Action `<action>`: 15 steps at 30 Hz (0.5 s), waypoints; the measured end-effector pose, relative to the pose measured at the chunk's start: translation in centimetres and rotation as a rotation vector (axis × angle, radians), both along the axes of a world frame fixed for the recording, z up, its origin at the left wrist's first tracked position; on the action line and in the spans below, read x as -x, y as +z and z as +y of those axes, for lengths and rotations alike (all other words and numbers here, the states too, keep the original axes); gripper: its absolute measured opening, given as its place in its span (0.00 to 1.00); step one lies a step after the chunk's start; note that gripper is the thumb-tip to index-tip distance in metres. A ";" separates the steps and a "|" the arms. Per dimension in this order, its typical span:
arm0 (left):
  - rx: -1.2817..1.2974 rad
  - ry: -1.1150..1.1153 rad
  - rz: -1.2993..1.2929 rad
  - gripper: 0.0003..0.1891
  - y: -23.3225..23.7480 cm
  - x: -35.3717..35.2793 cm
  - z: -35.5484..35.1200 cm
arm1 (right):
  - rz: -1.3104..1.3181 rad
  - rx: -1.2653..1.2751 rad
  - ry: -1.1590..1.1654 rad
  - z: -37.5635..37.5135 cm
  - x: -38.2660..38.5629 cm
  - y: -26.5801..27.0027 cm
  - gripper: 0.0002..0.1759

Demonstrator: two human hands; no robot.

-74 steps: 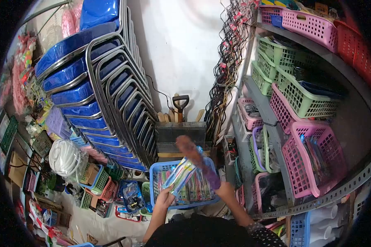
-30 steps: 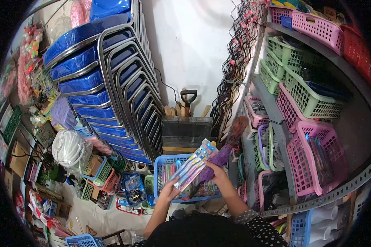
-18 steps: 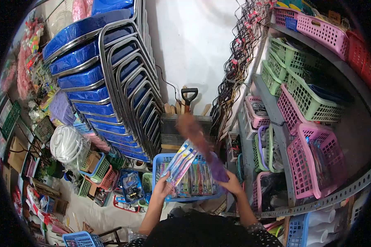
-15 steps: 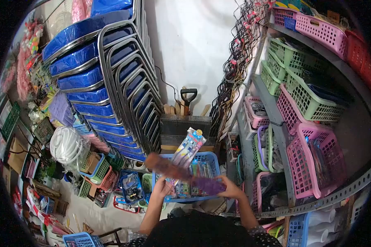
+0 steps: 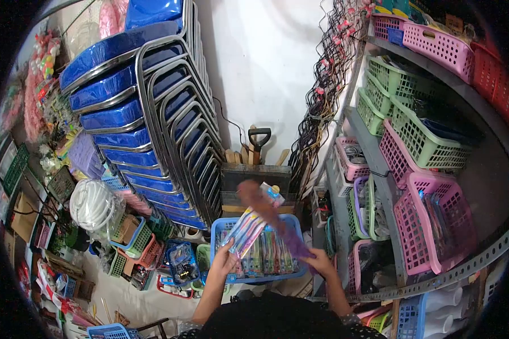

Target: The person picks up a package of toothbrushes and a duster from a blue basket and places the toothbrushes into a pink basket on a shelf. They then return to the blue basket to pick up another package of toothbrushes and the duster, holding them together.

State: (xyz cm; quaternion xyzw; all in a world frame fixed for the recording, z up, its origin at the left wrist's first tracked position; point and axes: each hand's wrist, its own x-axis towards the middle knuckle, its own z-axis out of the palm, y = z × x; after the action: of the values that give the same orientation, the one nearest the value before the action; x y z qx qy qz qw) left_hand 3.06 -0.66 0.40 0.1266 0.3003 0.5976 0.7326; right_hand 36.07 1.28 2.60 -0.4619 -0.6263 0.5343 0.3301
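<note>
My left hand (image 5: pixel 224 261) grips the lower end of a clear, flat pack of toothbrushes (image 5: pixel 244 229), which slants up to the right. My right hand (image 5: pixel 320 263) is closed on the purple end of a long brown-and-purple cloth (image 5: pixel 291 240). Blurred by motion, the cloth stretches up and left, its brown part crossing in front of the pack's upper end. Beneath both hands is a blue plastic basket (image 5: pixel 296 226) filled with rows of similar slim packs (image 5: pixel 266 253).
Stacked blue chairs (image 5: pixel 119 118) rise at the left. Metal shelving (image 5: pixel 373 135) with pink baskets (image 5: pixel 415 226) and green baskets (image 5: pixel 430 135) lines the right. A black-handled tool (image 5: pixel 259 137) leans against the back wall. Small baskets (image 5: pixel 182 263) stand on the floor at left.
The cloth has swung from nearly level to a steep slant, its brown end moving right and up. The toothbrush pack has dropped slightly and tilted more to the right.
</note>
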 end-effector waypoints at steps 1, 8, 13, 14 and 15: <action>0.001 0.002 0.001 0.17 -0.7 0.2 -0.1 | -0.065 -0.016 0.157 -0.5 0.1 0.8 0.20; -0.027 0.085 -0.231 0.19 0.6 -0.2 -0.3 | -0.054 0.142 0.014 1.4 -1.6 -3.4 0.24; -0.041 0.071 -0.179 0.18 0.9 -0.2 -0.5 | -0.126 0.117 0.159 0.1 -1.1 0.0 0.22; -0.042 0.068 -0.178 0.18 0.1 0.1 -0.5 | -0.124 0.116 0.157 -0.1 -1.1 0.4 0.22; -0.142 0.046 -0.302 0.18 -1.3 0.5 -0.5 | -0.125 0.049 0.282 -0.2 -1.2 0.8 0.21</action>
State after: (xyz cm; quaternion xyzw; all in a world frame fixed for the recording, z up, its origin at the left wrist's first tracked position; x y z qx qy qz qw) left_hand 2.58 -1.14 -0.86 0.0800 0.1463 0.6462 0.7447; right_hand 37.23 1.08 3.39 -0.4094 -0.6910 0.5610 0.2007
